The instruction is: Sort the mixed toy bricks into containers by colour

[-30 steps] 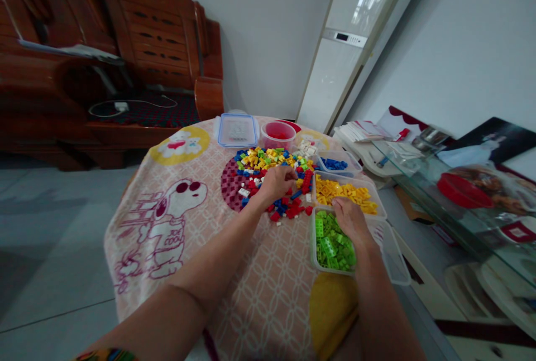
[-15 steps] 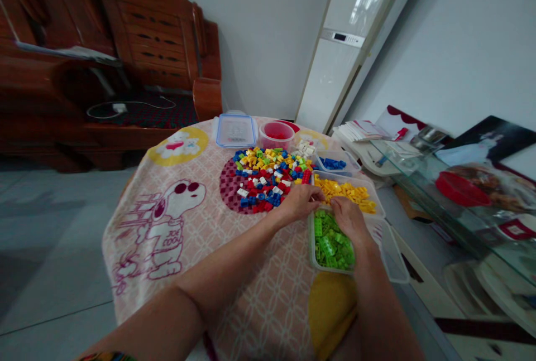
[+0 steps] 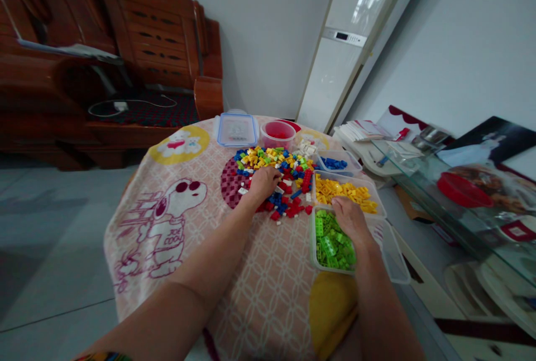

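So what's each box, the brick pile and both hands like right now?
Left hand, palm down on the mixed pile; grip hidden.
Right hand, resting over the green box; grip hidden.
Mixed pile, loose, spread on the cloth.
Green box, open, part-filled with green bricks.
Yellow box, open, holding yellow bricks.
Blue box, open, few blue bricks.
Red tub, open, upright.
Blue-rimmed lid, lying flat.
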Demonstrator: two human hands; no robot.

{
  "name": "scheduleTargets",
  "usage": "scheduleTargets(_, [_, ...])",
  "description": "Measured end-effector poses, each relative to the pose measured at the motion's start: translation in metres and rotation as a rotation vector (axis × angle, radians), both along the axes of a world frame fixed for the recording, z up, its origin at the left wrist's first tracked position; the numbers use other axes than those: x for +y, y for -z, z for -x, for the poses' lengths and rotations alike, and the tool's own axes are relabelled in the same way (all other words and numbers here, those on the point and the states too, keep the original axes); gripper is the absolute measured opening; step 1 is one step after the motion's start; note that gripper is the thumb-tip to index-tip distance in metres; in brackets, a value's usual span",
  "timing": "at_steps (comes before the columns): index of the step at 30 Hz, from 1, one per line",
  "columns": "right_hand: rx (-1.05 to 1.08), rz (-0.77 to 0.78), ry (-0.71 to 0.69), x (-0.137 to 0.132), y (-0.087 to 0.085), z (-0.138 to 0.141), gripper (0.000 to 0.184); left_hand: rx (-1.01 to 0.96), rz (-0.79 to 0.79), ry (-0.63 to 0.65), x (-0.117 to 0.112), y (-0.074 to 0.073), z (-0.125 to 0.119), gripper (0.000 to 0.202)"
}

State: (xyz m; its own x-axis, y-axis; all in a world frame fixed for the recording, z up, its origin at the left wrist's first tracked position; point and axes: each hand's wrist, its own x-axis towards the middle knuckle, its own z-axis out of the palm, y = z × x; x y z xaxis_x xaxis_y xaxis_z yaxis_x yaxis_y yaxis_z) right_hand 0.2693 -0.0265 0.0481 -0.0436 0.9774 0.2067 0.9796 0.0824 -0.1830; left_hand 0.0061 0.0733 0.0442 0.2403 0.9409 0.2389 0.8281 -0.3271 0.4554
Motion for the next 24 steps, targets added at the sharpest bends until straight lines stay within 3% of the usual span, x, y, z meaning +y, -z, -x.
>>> scheduleTargets(5, [-0.01,0.007,-0.006,0.0,-0.002,0.0,0.035,0.072,-0.017,0.024,0.003,0.004,0.003,0.026])
scheduleTargets(16, [-0.002,0.002,-0.006,0.001,0.002,-0.001,0.036,-0.027,0.006,0.081,0.004,0.007,0.0,0.019])
scheduleTargets(24, [-0.009,0.014,0.009,0.0,-0.001,0.001,0.035,-0.349,-0.095,0.173,-0.005,-0.008,-0.013,0.015])
